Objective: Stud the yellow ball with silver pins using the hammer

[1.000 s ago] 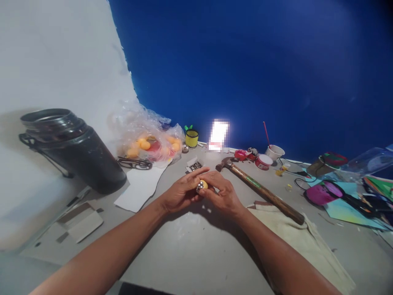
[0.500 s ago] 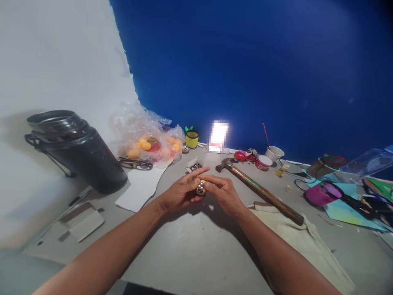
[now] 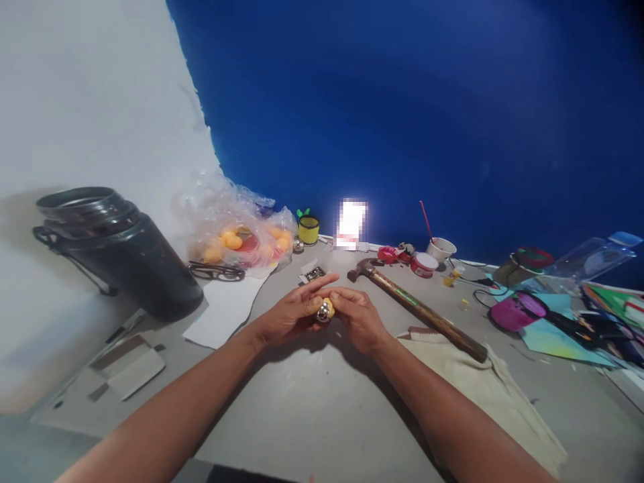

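Observation:
Between the fingers of my left hand (image 3: 292,315) is a small, shiny silver ball (image 3: 323,311) with dark reflections. My left thumb presses on its top edge, while one finger stretches out past it. My right hand (image 3: 357,318) pinches a small yellow piece (image 3: 331,306) that touches the ball's right side; whether the two are joined I cannot tell. Just beyond the fingers lies a small open box (image 3: 312,274) of tiny dark metallic pieces. A claw hammer (image 3: 417,308) with a wooden handle rests to the right, its handle partly over a cream cloth (image 3: 467,396).
A large black flask (image 3: 121,255) stands at left, near folded glasses (image 3: 216,271), white paper (image 3: 221,312) and an opened carton (image 3: 128,362). Behind are a plastic bag (image 3: 246,235) of orange balls and a yellow cup (image 3: 308,230). At right are a paper cup (image 3: 441,250) and a pink roll (image 3: 518,311).
My right fingers have shifted slightly on the ball, and more of the yellow piece shows beside it. The whole view has moved a little, so things appear farther left.

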`<move>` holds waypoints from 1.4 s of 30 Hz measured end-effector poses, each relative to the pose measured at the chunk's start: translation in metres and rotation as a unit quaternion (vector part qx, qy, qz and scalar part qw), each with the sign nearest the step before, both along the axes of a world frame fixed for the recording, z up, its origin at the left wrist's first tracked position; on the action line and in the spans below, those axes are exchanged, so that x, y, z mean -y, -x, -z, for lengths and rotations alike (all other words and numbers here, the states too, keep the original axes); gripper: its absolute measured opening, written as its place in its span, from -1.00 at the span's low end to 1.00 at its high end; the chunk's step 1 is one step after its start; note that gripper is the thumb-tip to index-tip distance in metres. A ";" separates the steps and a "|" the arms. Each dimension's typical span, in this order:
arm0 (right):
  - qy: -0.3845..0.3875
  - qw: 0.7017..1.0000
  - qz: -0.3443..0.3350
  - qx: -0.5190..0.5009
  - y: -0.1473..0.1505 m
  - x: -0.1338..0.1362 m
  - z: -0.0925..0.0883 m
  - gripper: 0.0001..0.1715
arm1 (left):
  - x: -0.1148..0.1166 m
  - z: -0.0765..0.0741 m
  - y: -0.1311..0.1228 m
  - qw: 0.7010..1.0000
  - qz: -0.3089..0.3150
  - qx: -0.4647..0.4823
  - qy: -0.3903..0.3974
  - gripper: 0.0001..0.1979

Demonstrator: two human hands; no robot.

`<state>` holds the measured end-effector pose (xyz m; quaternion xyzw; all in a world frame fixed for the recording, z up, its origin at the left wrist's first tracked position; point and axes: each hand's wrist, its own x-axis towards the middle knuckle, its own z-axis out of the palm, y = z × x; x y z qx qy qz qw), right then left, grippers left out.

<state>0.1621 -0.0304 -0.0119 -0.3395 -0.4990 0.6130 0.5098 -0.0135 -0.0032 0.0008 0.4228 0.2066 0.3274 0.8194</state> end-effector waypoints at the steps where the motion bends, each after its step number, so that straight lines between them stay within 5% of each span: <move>1: -0.004 1.000 0.001 0.004 -0.001 0.000 -0.001 -0.50 | 0.000 0.000 0.000 1.000 0.000 -0.004 0.001 -0.31; 13: -0.007 1.000 -0.011 0.006 0.004 0.001 0.000 -0.46 | 0.002 -0.001 0.000 1.000 0.013 0.020 0.010 -0.49; 19: -0.013 1.000 -0.005 0.020 -0.002 -0.001 -0.003 -0.42 | 0.001 0.001 -0.004 0.998 -0.034 0.024 0.045 -0.52; 29: -0.132 0.956 0.087 0.246 0.000 -0.001 -0.008 -0.43 | 0.003 0.007 -0.014 0.990 -0.082 0.045 0.102 -0.66; 35: -0.187 0.916 0.073 0.347 -0.002 0.000 -0.009 -0.42 | 0.003 0.010 -0.022 0.980 -0.147 -0.005 0.137 -0.64; 42: -0.149 0.946 0.078 0.278 -0.007 -0.002 -0.014 -0.64 | -0.002 0.002 -0.019 0.969 -0.154 0.017 0.195 -0.60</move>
